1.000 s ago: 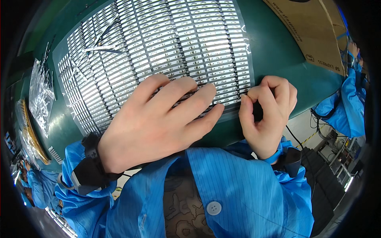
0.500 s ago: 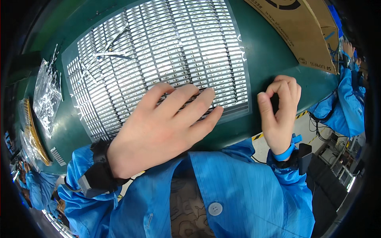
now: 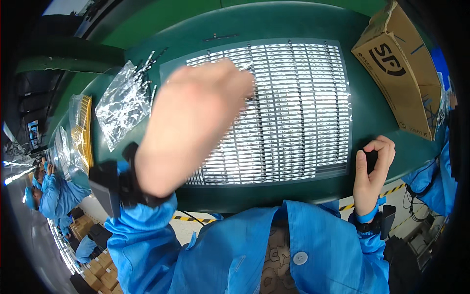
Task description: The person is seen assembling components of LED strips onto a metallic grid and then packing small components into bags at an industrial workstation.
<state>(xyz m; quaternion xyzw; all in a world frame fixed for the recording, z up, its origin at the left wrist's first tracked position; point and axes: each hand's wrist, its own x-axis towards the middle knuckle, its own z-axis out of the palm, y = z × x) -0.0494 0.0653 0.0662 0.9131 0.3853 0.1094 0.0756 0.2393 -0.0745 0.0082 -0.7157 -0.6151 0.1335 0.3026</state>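
A large sheet of small white strips in rows with dark columns between them (image 3: 298,112) lies on the green table. My left hand (image 3: 200,93) is over the sheet's far left part, smeared by motion. Its fingers point down toward the strips, and whether they hold anything cannot be made out. It hides the loose pieces that lay on that part of the sheet. My right hand (image 3: 374,171) rests at the table's near edge, right of the sheet's near corner. Its fingers are loosely curled, the thumb tip close to the index finger, with nothing visible between them.
Left of the sheet lie a clear bag with thin strips (image 3: 125,105) and a bagged yellow-edged bundle (image 3: 84,130). An open cardboard box (image 3: 391,68) stands at the far right. A thin dark strip (image 3: 220,37) lies beyond the sheet. Other people in blue (image 3: 61,188) sit nearby.
My left hand has lifted from the sheet's near middle and moved to its far left part. My right hand keeps its curled pose. The view has shifted, showing more of the table's far side.
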